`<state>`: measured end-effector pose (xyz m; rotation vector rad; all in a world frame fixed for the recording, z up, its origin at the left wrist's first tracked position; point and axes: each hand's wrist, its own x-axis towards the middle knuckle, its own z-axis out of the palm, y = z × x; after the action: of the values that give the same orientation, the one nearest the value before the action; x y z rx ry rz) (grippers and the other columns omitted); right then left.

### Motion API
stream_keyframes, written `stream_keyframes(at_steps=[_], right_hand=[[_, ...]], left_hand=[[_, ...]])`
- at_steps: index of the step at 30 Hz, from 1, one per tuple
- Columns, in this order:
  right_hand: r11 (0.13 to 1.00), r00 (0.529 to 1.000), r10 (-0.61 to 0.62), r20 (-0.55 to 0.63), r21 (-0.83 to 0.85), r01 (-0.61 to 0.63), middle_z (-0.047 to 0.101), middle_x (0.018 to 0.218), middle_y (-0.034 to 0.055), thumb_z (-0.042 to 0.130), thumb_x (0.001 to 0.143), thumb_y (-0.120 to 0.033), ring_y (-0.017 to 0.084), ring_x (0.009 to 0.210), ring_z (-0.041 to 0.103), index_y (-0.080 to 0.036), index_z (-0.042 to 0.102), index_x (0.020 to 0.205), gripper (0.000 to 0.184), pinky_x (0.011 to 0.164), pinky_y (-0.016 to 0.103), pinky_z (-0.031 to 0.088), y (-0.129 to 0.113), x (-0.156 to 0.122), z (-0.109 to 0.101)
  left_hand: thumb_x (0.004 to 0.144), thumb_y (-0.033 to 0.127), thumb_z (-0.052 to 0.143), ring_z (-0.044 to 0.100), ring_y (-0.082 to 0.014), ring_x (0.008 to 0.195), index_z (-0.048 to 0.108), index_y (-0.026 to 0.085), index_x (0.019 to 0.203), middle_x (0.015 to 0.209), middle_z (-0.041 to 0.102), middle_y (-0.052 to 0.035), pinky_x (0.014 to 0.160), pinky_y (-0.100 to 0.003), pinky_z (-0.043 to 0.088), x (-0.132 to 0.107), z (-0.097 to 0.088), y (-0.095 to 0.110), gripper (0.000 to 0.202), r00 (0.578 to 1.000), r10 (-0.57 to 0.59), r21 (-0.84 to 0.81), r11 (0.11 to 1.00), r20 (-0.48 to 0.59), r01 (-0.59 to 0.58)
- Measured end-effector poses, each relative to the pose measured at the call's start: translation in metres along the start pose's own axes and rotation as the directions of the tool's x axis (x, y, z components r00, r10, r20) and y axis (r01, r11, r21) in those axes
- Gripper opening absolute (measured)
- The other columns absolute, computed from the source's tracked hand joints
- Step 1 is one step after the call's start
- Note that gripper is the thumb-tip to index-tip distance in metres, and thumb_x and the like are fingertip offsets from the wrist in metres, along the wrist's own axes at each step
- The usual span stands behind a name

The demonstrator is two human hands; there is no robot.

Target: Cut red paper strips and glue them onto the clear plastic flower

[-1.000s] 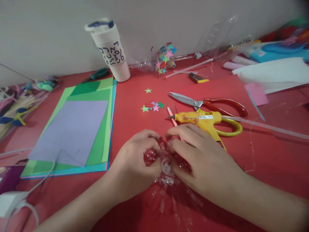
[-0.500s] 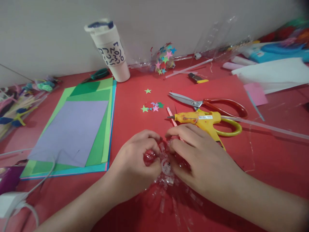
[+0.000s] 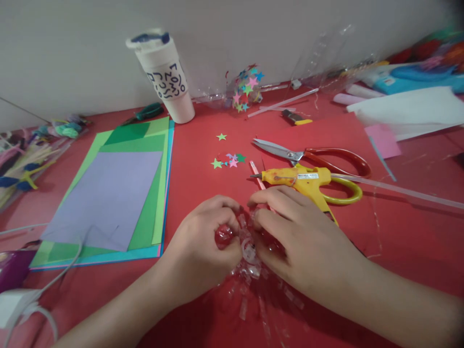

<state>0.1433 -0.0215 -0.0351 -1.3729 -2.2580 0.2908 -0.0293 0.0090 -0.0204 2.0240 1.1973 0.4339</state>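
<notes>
Both hands grip a crinkled clear plastic piece with thin cut strips fanning out over the red table. My left hand is closed around its left side, and a shiny bulge of film shows inside the curled fingers. On the other side my right hand bends its fingers over the film. Just beyond the right fingers lies a pink pencil-like stick, partly covered. The yellow glue gun rests close to that hand with a long clear glue stick in its back. Red- and yellow-handled scissors lie behind it.
Paper star cutouts are scattered ahead of the hands. Coloured paper sheets are stacked on the left, near a white cable. A white tumbler, a star-covered clear ball and a cutter stand or lie farther back.
Both hands keep nearly the same grip on the plastic. The whole view has shifted very slightly; nothing else visibly moved.
</notes>
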Motion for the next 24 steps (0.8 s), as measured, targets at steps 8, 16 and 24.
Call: stream_keyframes(at_steps=[8,16,24], right_hand=[[1.000,1.000,-0.007,-0.006,-0.011,0.007,0.062,0.096,0.0109,0.056,0.076,-0.014,0.026,0.085,0.052,-0.014,0.061,0.074,0.005,0.073,0.041,0.042,-0.0005,0.0003,0.0003],[1.000,1.000,-0.016,-0.011,-0.027,0.016,0.062,0.095,0.0106,0.056,0.077,-0.013,0.025,0.084,0.052,-0.015,0.062,0.072,0.007,0.074,0.040,0.042,-0.0019,-0.0019,-0.0012],[1.000,1.000,-0.013,-0.007,-0.021,0.013,0.063,0.096,0.0116,0.057,0.077,-0.013,0.026,0.084,0.053,-0.014,0.061,0.072,0.006,0.073,0.041,0.044,-0.0020,-0.0006,-0.0005]], left_hand=[[0.068,0.005,0.053,0.059,-0.0143,0.093,0.053,0.020,0.066,0.100,0.063,0.0007,0.079,-0.024,0.044,0.0013,0.0004,-0.0002,0.015,1.000,-0.003,0.000,1.000,0.008,0.003],[0.068,0.007,0.053,0.058,-0.0143,0.090,0.053,0.021,0.070,0.097,0.062,0.0019,0.082,-0.027,0.043,-0.0003,-0.0002,-0.0004,0.014,0.999,-0.016,-0.037,0.999,0.039,0.017],[0.069,0.010,0.055,0.058,-0.0140,0.091,0.049,0.020,0.066,0.097,0.062,0.0019,0.080,-0.025,0.042,0.0017,0.0011,-0.0006,0.013,0.999,-0.009,-0.056,0.998,0.038,0.011]])
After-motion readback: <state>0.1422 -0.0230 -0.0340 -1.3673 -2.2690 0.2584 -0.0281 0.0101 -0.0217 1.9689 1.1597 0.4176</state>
